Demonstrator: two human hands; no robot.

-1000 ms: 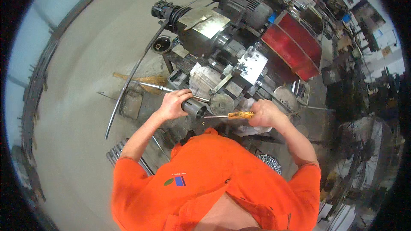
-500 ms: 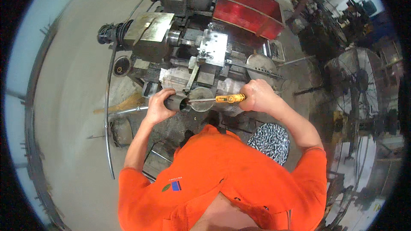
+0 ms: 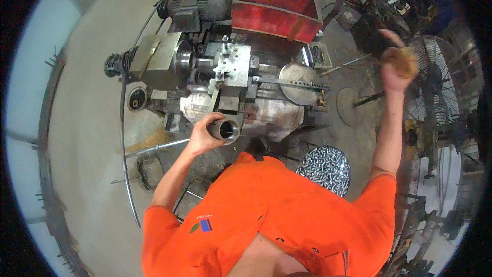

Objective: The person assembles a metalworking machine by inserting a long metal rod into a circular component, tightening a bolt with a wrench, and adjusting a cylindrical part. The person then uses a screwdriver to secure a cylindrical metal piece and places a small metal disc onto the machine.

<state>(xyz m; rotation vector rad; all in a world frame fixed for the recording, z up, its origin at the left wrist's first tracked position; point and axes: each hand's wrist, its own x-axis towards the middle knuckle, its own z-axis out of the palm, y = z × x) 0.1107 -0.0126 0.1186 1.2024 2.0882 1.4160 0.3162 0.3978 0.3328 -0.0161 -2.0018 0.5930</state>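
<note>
My left hand (image 3: 203,136) is wrapped round a short, thick-walled metal tube (image 3: 235,132), held tilted with its dark round opening toward me. The tube is just in front of the near side of a lathe-like machine (image 3: 237,64) with a square tool post. Out to the far right, my right hand (image 3: 393,79) is raised with the arm stretched, beside a standing fan (image 3: 435,79). A tan, blurred thing with a frayed-looking edge (image 3: 406,61) shows at its fingers; motion hides its kind.
Behind the machine stand a dark ribbed motor (image 3: 200,4) and a red open metal box (image 3: 271,18). A round metal disc (image 3: 299,84) sits at its right. Near my right side is a container of small shiny metal pieces (image 3: 324,170). A long thin rod (image 3: 123,138) stands at left.
My right hand has drawn the yellow-handled tool's shaft away from the tube opening and swung far right and up. My left hand has shifted slightly right, turning the tube's opening toward me.
</note>
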